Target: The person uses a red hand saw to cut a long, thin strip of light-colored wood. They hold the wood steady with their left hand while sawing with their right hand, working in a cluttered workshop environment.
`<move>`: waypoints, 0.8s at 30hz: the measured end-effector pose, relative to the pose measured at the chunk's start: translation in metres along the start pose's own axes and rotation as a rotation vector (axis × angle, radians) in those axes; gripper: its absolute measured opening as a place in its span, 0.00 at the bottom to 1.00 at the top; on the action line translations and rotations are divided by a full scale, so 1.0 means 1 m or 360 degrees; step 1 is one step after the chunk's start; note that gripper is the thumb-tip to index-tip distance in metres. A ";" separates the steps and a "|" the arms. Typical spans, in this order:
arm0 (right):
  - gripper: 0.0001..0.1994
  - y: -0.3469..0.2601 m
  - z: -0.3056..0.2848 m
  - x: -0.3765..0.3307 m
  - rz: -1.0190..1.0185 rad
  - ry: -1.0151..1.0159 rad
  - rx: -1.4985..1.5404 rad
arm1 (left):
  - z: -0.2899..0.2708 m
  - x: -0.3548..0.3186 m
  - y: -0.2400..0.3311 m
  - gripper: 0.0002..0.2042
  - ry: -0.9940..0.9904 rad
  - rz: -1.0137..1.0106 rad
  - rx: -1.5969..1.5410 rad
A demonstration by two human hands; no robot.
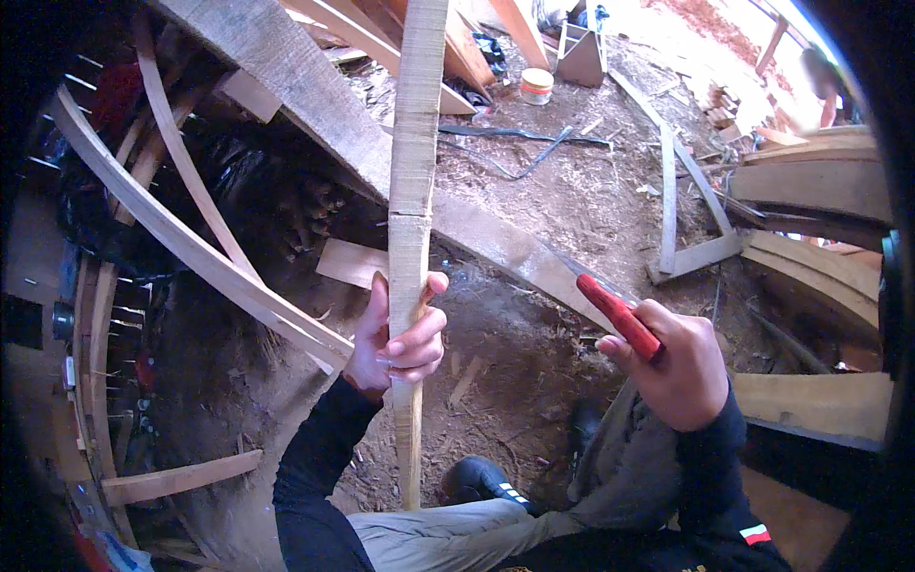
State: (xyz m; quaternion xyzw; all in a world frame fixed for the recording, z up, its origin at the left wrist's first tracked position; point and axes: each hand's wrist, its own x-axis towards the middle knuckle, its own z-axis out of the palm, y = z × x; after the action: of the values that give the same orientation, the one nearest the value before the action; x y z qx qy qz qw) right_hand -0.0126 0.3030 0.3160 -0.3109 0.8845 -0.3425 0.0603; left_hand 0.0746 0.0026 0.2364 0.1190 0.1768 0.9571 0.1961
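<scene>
My left hand (405, 336) is closed around a long, narrow wooden board (411, 172), which stands nearly upright in front of me. A thin dark cut crosses the board above my fingers. Its lower end reaches down near my legs. To the right, my right hand (679, 367) is wrapped round a red-handled tool (620, 316), the handle pointing up and to the left, away from the board. A thin grey strip, perhaps its blade, shows beyond the handle; the tool's kind cannot be made out.
Behind the board a wide plank (505, 250) runs diagonally. Curved wooden strips (191, 243) lean on the left, and thick curved timbers (810, 191) are stacked at right. Farther off are a lidded tub (537, 86), a wooden toolbox (581, 55) and a blurred person (822, 81).
</scene>
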 end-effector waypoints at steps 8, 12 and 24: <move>0.17 -0.001 -0.002 0.000 0.0055 -0.0050 -0.0062 | 0.006 0.006 -0.003 0.32 -0.0249 -0.0148 -0.0187; 0.17 -0.002 -0.004 0.000 0.0048 -0.0043 -0.0056 | 0.008 0.005 -0.007 0.33 -0.0230 -0.0205 -0.0175; 0.16 -0.001 -0.006 0.000 0.0008 -0.0025 0.0019 | 0.041 0.022 -0.014 0.20 0.0796 -0.0095 0.1289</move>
State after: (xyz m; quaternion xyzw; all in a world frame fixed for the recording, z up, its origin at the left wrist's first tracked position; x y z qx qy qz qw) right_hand -0.0138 0.3060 0.3209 -0.3109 0.8828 -0.3451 0.0699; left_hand 0.0720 0.0354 0.2721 -0.0532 0.5809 0.8043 0.1128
